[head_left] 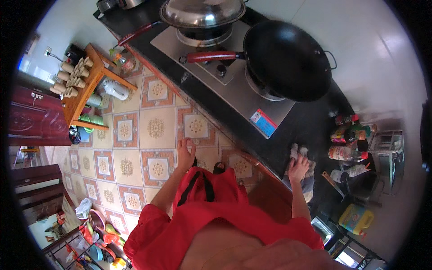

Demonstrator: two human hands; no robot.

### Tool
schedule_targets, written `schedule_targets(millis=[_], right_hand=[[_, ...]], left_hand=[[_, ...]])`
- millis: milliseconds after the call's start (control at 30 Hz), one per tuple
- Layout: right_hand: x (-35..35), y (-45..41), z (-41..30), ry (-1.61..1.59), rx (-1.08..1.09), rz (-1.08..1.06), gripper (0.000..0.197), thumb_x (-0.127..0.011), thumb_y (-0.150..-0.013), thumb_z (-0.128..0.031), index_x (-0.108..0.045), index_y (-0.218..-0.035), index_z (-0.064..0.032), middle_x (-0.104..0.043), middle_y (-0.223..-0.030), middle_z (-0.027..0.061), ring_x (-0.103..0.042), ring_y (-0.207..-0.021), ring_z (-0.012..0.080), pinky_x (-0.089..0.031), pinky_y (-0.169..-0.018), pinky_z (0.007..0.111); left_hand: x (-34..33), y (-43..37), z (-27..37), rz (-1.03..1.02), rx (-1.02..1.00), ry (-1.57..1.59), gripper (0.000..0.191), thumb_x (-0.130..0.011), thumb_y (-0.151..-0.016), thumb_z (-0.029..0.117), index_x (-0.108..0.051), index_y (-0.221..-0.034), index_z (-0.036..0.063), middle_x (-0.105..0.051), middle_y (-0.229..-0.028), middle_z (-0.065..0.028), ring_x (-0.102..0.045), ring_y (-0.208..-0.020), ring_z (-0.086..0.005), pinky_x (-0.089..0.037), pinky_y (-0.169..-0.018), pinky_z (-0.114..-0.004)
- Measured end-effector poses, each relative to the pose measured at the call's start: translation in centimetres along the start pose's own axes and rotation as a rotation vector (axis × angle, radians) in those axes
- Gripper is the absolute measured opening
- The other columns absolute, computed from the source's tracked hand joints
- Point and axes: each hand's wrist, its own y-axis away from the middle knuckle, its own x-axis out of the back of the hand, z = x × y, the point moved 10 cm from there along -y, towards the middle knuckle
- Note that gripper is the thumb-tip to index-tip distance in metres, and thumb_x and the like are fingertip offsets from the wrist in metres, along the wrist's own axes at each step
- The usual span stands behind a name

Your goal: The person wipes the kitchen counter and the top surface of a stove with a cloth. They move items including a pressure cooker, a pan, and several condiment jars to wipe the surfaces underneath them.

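On the black countertop (266,150), my right hand (298,168) grips a bunched, striped cloth (308,190) near the counter's front edge. Its fingers curl over the fabric, and part of the cloth lies beneath the palm. My left hand (186,156) hangs over the tiled floor beside my body, fingers apart and holding nothing. Beyond my right hand stands a steel gas stove (236,86). A black wok (287,60) with a red handle sits tilted on the nearer burner. Another pan under a domed steel lid (202,13) occupies the farther burner.
Bottles (344,152) stand along the wall on the right, near a cleaver (332,184) and a yellow oil jug (356,218). A wooden table (84,98) at left bears several paper cups (76,76). A rack (72,244) with bags and basins stands at lower left.
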Motion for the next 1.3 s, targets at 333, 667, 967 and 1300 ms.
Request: schedule_targets(millis=[333, 667, 967, 1300], right_hand=[[-1.1, -3.9, -13.8, -0.056, 0.030, -0.065, 0.023, -0.053, -0.081, -0.027, -0.048, -0.093, -0.0081, -0.046, -0.093, 0.0146, -0.046, -0.088, 0.0323, -0.036, -0.073, 0.042], [-2.2, -2.8, -11.6, 0.019, -0.080, -0.107, 0.029, -0.053, -0.080, -0.028, -0.045, -0.098, -0.0073, -0.044, -0.104, 0.0186, -0.045, -0.094, 0.0356, -0.036, -0.078, 0.045], [-3.6, -2.6, -12.8, 0.064, -0.123, -0.102, 0.034, -0.053, -0.081, -0.032, -0.045, -0.105, -0.0082, -0.044, -0.110, 0.0194, -0.044, -0.094, 0.0363, -0.036, -0.079, 0.045], [-1.8, -3.0, -13.3, 0.028, -0.168, -0.066, 0.034, -0.056, -0.078, -0.027, -0.050, -0.105, -0.0077, -0.047, -0.108, 0.0183, -0.044, -0.099, 0.0351, -0.036, -0.083, 0.044]], left_hand=[[4.0, -6.6, 4.6, -0.013, -0.114, 0.091, 0.035, -0.058, -0.075, 0.006, -0.045, -0.108, 0.0019, -0.048, -0.104, -0.0188, -0.043, -0.099, -0.0364, -0.036, -0.087, -0.041], [3.0, -26.6, 26.2, -0.329, -0.776, -0.384, 0.061, -0.067, -0.071, 0.037, -0.046, -0.116, 0.0003, -0.053, -0.104, -0.0163, -0.050, -0.099, -0.0300, -0.040, -0.086, -0.038], [-9.1, -28.0, 17.9, -1.531, 0.077, 0.023, 0.027, -0.069, -0.074, 0.024, -0.059, -0.078, -0.0007, -0.061, -0.073, -0.0098, -0.061, -0.063, -0.0172, -0.049, -0.057, -0.030], [-8.5, -25.1, 22.3, -1.584, -0.059, 0.258, 0.022, -0.057, -0.076, 0.016, -0.046, -0.058, 0.0095, -0.046, -0.052, 0.0002, -0.042, -0.044, -0.0094, -0.035, -0.045, -0.024]])
